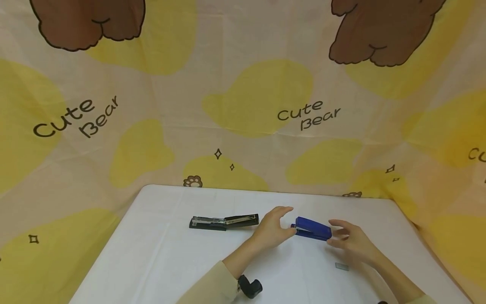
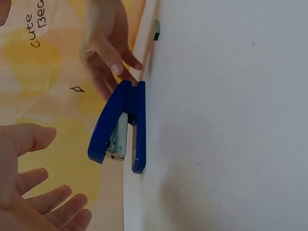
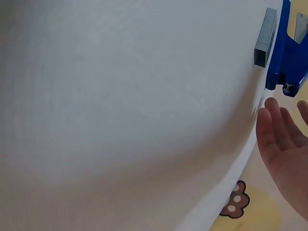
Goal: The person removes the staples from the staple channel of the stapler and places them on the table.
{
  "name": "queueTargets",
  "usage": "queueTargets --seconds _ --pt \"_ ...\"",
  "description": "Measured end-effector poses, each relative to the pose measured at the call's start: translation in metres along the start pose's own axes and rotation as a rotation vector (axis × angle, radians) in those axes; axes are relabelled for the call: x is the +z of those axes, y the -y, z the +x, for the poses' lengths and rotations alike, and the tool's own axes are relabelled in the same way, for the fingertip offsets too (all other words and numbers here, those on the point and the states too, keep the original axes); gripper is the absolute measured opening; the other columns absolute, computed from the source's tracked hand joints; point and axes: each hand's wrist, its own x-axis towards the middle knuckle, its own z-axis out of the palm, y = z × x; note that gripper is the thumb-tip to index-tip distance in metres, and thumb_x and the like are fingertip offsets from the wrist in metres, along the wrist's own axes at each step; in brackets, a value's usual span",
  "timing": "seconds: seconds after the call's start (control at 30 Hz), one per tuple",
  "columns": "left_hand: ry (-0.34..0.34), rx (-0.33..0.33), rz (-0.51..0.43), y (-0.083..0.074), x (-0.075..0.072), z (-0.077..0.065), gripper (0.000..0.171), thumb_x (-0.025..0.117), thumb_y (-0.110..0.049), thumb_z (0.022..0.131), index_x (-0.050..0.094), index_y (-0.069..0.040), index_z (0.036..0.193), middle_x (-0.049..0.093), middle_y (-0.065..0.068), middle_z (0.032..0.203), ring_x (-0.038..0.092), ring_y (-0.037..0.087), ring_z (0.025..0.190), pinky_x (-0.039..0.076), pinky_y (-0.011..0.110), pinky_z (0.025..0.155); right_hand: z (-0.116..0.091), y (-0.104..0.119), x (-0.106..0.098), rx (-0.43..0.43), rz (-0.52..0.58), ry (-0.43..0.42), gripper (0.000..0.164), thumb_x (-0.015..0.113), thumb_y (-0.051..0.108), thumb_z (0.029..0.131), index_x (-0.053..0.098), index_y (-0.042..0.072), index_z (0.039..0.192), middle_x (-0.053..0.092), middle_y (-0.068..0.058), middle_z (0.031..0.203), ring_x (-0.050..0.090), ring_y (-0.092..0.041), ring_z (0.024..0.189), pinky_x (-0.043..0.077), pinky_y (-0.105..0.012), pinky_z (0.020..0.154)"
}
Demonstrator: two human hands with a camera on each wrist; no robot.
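A blue stapler (image 1: 315, 228) sits on the white table between the two hands, its top arm raised a little over the base. In the left wrist view the metal magazine of the blue stapler (image 2: 103, 130) shows inside the gap. My left hand (image 1: 270, 230) is beside its front end, fingers spread and relaxed, holding nothing. At the rear end is my right hand (image 1: 353, 240), its fingers loosely bent; the right wrist view shows a small gap between this hand (image 3: 288, 159) and the stapler. A short strip of staples (image 1: 341, 266) lies closer to me.
Left of my left hand, a black stapler (image 1: 208, 226) lies unfolded on the white table (image 1: 152, 253). A yellow and beige cloth (image 1: 243, 101) with bear prints hangs behind the table's far edge. A black wrist-worn device (image 1: 250, 287) shows at the left sleeve.
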Motion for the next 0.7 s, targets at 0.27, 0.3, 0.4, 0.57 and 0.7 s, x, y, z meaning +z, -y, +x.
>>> queueTargets --seconds 0.27,0.3,0.4,0.57,0.7 --pt "0.053 -0.048 0.05 0.011 0.021 0.004 0.065 0.081 -0.017 0.089 0.057 -0.007 0.148 0.058 0.012 0.148 0.054 0.031 0.138 0.043 0.044 0.113 0.007 -0.002 0.004 0.046 0.019 0.026 0.062 0.086 0.015 0.086 0.06 -0.002 0.139 0.065 -0.024 0.132 0.066 -0.033 0.109 0.057 -0.049 0.09" --pt "0.059 -0.054 0.052 0.012 0.023 0.004 0.065 0.081 -0.017 0.089 0.056 -0.007 0.148 0.058 0.012 0.148 0.054 0.03 0.138 0.043 0.044 0.113 0.008 -0.003 0.004 0.041 0.02 0.027 0.06 0.085 0.013 0.086 0.061 -0.002 0.138 0.065 -0.023 0.131 0.066 -0.032 0.108 0.058 -0.048 0.089" --pt "0.069 -0.064 0.051 0.014 0.028 0.006 0.068 0.082 -0.018 0.089 0.055 -0.007 0.15 0.058 0.013 0.148 0.054 0.03 0.138 0.044 0.043 0.113 0.01 -0.003 0.005 0.033 0.021 0.031 0.054 0.082 0.008 0.088 0.062 -0.003 0.136 0.067 -0.02 0.127 0.066 -0.03 0.106 0.058 -0.044 0.087" --pt "0.071 -0.066 0.019 0.016 0.031 0.01 0.069 0.082 -0.015 0.09 0.052 -0.005 0.151 0.058 0.015 0.148 0.059 0.031 0.131 0.049 0.039 0.107 0.012 -0.004 0.006 0.049 0.015 0.029 0.043 0.078 0.004 0.091 0.065 -0.001 0.132 0.069 -0.014 0.121 0.065 -0.027 0.105 0.057 -0.042 0.087" --pt "0.066 -0.071 -0.005 0.018 0.032 0.011 0.067 0.081 -0.014 0.091 0.053 -0.004 0.151 0.06 0.015 0.146 0.064 0.032 0.123 0.054 0.036 0.099 0.012 -0.005 0.006 0.039 0.009 0.035 0.038 0.076 0.002 0.092 0.067 -0.002 0.128 0.07 -0.011 0.117 0.065 -0.027 0.103 0.057 -0.041 0.087"
